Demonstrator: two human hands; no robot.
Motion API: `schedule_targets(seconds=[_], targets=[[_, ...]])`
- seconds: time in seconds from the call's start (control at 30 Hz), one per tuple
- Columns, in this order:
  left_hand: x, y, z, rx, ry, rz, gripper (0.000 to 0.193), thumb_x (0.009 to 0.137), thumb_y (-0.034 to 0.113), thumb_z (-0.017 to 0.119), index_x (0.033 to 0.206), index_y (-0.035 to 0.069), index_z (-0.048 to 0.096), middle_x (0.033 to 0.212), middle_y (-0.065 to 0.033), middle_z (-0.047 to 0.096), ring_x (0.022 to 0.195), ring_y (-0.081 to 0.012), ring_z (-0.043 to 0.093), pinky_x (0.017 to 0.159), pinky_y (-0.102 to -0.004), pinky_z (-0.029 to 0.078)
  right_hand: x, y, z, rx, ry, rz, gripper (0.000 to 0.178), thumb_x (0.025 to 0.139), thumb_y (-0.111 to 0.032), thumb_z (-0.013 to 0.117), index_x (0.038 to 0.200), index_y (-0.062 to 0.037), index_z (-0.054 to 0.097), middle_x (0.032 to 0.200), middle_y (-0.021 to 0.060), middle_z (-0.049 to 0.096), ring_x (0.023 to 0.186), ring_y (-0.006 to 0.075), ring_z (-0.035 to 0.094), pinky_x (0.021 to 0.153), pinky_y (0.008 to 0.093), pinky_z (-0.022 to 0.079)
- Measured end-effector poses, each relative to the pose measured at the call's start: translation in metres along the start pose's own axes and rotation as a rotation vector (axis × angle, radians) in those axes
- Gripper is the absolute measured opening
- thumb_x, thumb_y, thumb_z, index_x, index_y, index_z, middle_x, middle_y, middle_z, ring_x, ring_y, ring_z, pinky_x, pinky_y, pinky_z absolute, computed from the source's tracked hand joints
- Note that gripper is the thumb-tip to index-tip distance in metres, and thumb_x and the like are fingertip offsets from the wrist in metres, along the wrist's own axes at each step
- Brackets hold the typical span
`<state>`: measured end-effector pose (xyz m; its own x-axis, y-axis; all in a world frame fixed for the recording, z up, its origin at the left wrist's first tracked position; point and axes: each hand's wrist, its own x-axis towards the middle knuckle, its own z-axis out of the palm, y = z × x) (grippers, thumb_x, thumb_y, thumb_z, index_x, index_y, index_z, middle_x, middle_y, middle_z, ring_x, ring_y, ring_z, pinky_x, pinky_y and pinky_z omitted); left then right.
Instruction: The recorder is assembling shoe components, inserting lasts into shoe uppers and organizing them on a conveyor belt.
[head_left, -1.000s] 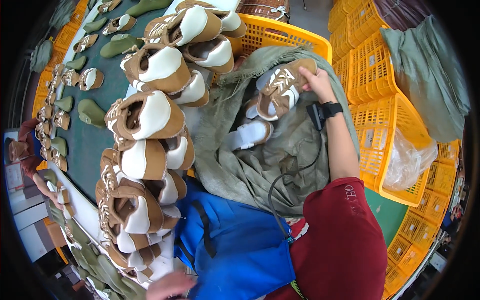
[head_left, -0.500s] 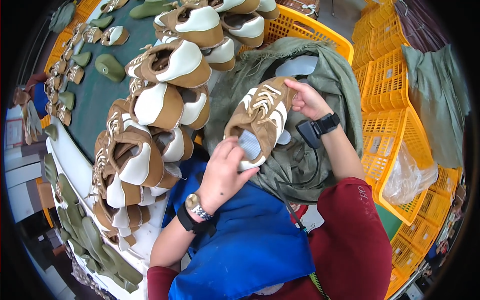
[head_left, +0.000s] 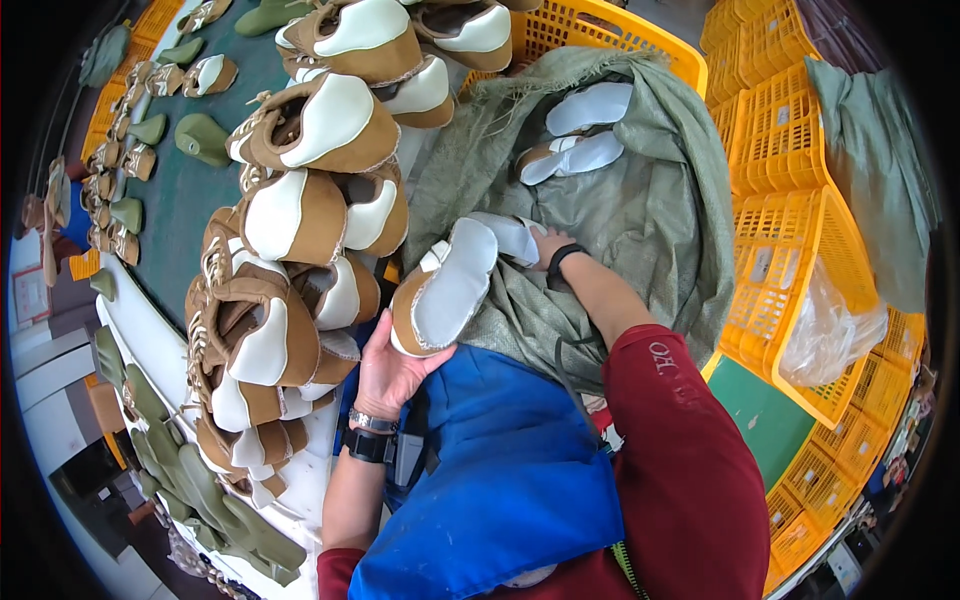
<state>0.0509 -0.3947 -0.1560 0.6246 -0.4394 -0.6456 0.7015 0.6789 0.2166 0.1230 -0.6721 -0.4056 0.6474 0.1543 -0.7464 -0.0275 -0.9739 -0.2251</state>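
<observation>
My left hand [head_left: 390, 372] grips a brown-and-white sneaker upper [head_left: 452, 290] at its heel end. The piece is turned so its pale, sole-less underside faces up. Just beyond it, my right hand [head_left: 548, 248] reaches down into a grey-green woven sack [head_left: 640, 240], its fingers closed at the edge of another sneaker upper [head_left: 506, 238], also pale side up; part of those fingers is hidden. Deeper in the sack lie two more pale-bottomed uppers [head_left: 572, 158].
Stacked sneaker uppers [head_left: 300, 215] rise on the left at the edge of a green table [head_left: 160, 230]. Olive shoe lasts [head_left: 205, 490] lie on a white ledge. Yellow crates [head_left: 780, 270] stand at right, one holding clear plastic [head_left: 830, 330]. A yellow crate [head_left: 640, 40] sits behind the sack.
The upper held by both hands, laces up, has been flipped underside up and lowered. My right hand has left its toe and moved down into the sack onto another upper.
</observation>
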Motion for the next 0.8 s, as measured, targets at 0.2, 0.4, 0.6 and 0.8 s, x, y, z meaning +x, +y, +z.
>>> schedule_targets(seconds=[0.2, 0.4, 0.6, 0.8], targets=[[-0.008, -0.003, -0.006, -0.051, 0.099, -0.001, 0.058, 0.09, 0.044, 0.039, 0.135, 0.008, 0.027, 0.135, -0.0177, 0.034, 0.121, -0.0373, 0.037, 0.091, -0.0572, 0.039, 0.041, -0.022, -0.012, 0.361, 0.172, 0.083, 0.089, 0.067, -0.049, 0.065, 0.134, -0.0067, 0.024, 0.127, 0.0223, 0.042, 0.116, 0.0378, 0.042, 0.096, 0.0426, 0.036], [-0.024, -0.003, -0.015, 0.009, 0.155, 0.03, 0.06, 0.09, 0.044, 0.04, 0.135, 0.007, 0.026, 0.135, -0.0172, 0.035, 0.12, -0.0367, 0.04, 0.088, -0.0564, 0.042, 0.04, -0.018, -0.018, 0.219, -0.122, 0.073, 0.064, 0.067, -0.041, 0.065, 0.119, -0.0067, 0.049, 0.117, 0.0171, 0.053, 0.108, 0.0302, 0.051, 0.094, 0.041, 0.039], [-0.026, -0.003, -0.001, 0.119, 0.133, 0.055, 0.06, 0.088, 0.04, 0.047, 0.133, 0.005, 0.03, 0.132, -0.0163, 0.038, 0.118, -0.0309, 0.043, 0.094, -0.0461, 0.04, 0.041, 0.057, -0.062, 0.598, 0.215, 0.074, 0.04, 0.066, -0.031, 0.061, 0.093, -0.0007, 0.063, 0.097, 0.0233, 0.06, 0.095, 0.0275, 0.059, 0.079, 0.0342, 0.047], [-0.023, -0.013, 0.017, 0.385, -0.017, 0.024, 0.032, 0.086, 0.017, 0.056, 0.112, -0.001, 0.053, 0.106, -0.0076, 0.059, 0.093, -0.0159, 0.058, 0.085, -0.0307, 0.044, -0.04, 0.089, -0.148, 1.561, 0.224, 0.027, 0.05, 0.08, -0.03, 0.053, 0.123, -0.0084, 0.04, 0.109, 0.0066, 0.057, 0.089, 0.0196, 0.06, 0.075, 0.0373, 0.049]])
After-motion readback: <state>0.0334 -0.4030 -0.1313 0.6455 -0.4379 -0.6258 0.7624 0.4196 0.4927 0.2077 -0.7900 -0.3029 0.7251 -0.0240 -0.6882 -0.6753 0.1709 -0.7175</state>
